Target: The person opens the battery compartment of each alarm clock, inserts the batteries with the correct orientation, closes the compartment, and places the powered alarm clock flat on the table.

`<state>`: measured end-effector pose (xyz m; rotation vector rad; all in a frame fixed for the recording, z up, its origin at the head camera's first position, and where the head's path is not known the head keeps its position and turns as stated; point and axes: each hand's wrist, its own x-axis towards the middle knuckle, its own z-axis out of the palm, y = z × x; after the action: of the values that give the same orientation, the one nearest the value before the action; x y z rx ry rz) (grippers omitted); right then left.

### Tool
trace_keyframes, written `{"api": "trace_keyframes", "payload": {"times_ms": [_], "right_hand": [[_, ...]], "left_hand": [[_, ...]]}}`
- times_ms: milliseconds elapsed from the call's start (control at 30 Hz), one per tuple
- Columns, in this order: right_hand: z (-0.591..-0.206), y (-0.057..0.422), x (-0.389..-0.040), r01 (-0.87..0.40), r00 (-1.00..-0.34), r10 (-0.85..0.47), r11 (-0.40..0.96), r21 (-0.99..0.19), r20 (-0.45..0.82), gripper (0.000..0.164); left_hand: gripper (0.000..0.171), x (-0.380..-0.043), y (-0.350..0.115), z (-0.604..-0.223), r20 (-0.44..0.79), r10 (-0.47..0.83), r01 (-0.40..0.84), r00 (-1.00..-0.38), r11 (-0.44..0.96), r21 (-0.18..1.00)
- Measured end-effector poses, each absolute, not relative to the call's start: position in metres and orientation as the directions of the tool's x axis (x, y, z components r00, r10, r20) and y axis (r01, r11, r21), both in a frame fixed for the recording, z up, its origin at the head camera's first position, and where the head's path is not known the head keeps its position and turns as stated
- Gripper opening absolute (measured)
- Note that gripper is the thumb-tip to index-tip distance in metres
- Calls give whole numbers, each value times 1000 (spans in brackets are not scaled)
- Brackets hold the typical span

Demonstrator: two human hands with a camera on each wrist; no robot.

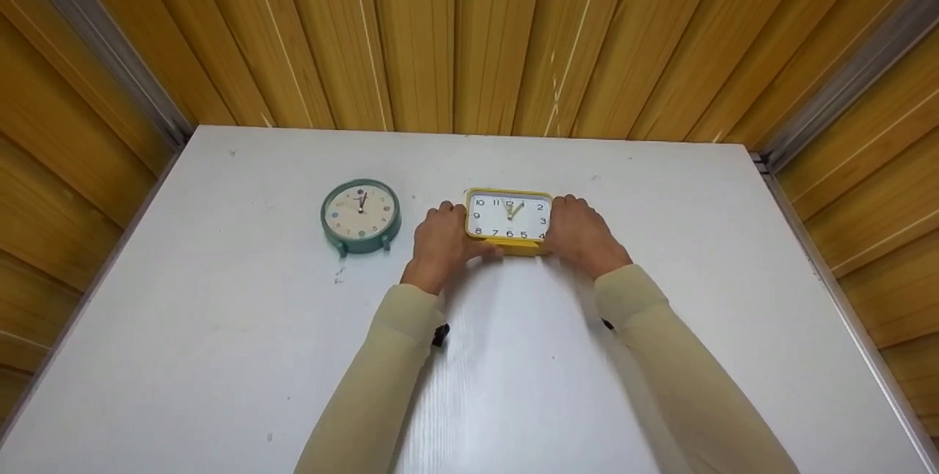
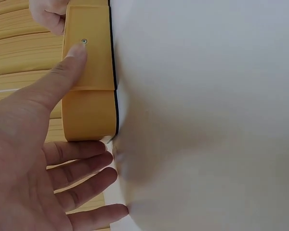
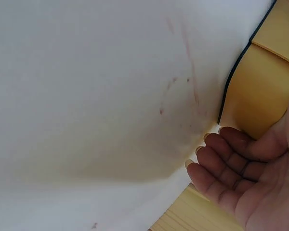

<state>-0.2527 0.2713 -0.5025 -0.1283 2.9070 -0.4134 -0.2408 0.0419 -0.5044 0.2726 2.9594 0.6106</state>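
Note:
A yellow rectangular clock (image 1: 506, 226) with a white dial lies face up on the white table, held at both ends. My left hand (image 1: 441, 243) grips its left end; in the left wrist view the thumb presses the yellow side of the clock (image 2: 92, 110) near a small screw, and the forefinger touches the rounded end. At the other end, my right hand (image 1: 585, 238) holds the clock with its fingers bent around the corner. The right wrist view shows those fingertips (image 3: 226, 144) low beside the clock (image 3: 257, 84), close to the tabletop.
To the left of my left hand, a round green clock (image 1: 361, 213) with two small feet lies on the white table (image 1: 242, 298). Yellow wood-patterned panels (image 1: 484, 41) stand behind the table and along both sides, with grey metal strips (image 1: 843, 85) at the corners.

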Motion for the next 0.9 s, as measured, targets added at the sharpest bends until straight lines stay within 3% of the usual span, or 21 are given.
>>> {"api": "trace_keyframes", "payload": {"times_ms": [500,633,767,900], "right_hand": [[-513,281,-260,-71,-979,-114,967,-243,-171,50],[-516,280,-259,-126,-975,-150,981,-148,-161,46],[-514,283,-262,-206,-973,-202,979,17,-115,45],[-512,279,-268,-173,-984,-173,985,-6,-50,41]], "left_hand": [[91,-249,55,-511,-113,151,96,-982,918,385],[83,-246,50,-518,-124,152,96,-981,923,372],[70,-251,37,-514,-247,217,89,-944,892,444],[58,-267,13,-497,-314,265,65,-912,847,527]]}}
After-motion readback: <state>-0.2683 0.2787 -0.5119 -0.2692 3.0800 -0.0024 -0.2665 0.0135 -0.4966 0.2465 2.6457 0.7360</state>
